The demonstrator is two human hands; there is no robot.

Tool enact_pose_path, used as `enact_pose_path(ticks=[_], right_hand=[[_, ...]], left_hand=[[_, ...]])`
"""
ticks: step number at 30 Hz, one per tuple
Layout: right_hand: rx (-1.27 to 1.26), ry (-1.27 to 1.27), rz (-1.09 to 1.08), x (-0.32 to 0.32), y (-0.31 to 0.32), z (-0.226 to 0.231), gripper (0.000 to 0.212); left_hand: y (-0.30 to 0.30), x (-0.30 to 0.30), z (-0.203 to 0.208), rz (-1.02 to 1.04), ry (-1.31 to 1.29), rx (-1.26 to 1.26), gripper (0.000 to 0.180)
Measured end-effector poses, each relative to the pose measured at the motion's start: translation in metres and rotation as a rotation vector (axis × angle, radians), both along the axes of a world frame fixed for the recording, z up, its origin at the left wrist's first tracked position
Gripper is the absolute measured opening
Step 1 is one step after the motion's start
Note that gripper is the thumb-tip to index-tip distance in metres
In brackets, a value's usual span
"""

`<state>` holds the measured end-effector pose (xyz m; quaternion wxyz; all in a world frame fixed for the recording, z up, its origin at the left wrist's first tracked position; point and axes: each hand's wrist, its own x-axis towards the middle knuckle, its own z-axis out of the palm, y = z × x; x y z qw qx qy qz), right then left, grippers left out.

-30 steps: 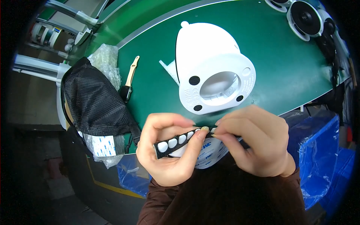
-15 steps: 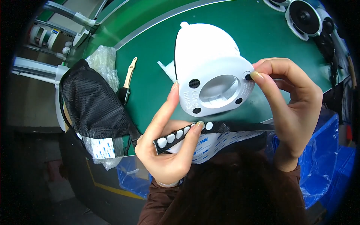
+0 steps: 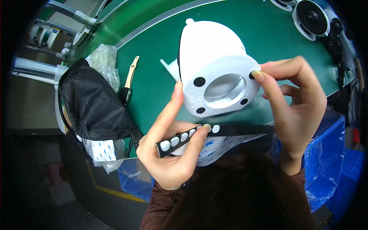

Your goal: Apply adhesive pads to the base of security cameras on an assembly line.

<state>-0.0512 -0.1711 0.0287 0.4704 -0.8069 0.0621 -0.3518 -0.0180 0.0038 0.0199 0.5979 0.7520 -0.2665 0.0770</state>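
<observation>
A green tabletop (image 3: 276,50) with a pale metal edge fills the upper view, and one white frame arm (image 3: 38,71) reaches in from 9 to 10 o'clock. Just past the centre toward 1 o'clock is one smooth white dome-shaped housing (image 3: 209,42), tilted so that its rounded base with one oval opening faces the viewer. Four dark round pads (image 3: 199,81) lie around that opening, at 10, 8, 4 and 2 o'clock; the finely textured base also carries small raised lettering. The right hand (image 3: 293,90) has its thumb and forefinger closed on the 2 o'clock pad (image 3: 252,75), against the base. The left hand (image 3: 165,149) grips one black woven-looking strip (image 3: 241,130) bearing at least five glossy white dots (image 3: 165,145), some partly under its thumb, while its forefinger touches the housing's 9 o'clock edge. Below the strip curves a white backing sheet (image 3: 214,151) with repeated blue print. At 9 o'clock sits one black mesh bag (image 3: 96,103), with crinkled bubble wrap (image 3: 105,63) and a slim beige-handled tool (image 3: 132,73) near 10. Blue plastic film (image 3: 326,161) shows toward 4, and a round black-faced unit (image 3: 312,18) at 2.
</observation>
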Motion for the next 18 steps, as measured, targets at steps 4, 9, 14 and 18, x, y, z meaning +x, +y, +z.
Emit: enact_pose_path(ticks=[4,9,14,18], right_hand=[[0.181,-0.110,0.183,0.014,-0.021,0.001,0.039],[-0.915,-0.005,0.685,0.061,-0.024,0.048,0.033],[-1.058,0.353,0.964,0.123,-0.001,0.117,0.020],[-1.023,-0.118,0.586,0.190,0.008,0.103,0.019]], left_hand=[[0.002,0.001,0.005,-0.016,0.044,-0.022,0.055],[0.005,0.004,0.009,0.019,0.198,-0.052,0.055],[0.034,0.004,-0.002,0.144,0.289,-0.160,0.052],[0.043,0.006,-0.017,0.155,0.361,-0.126,0.040]])
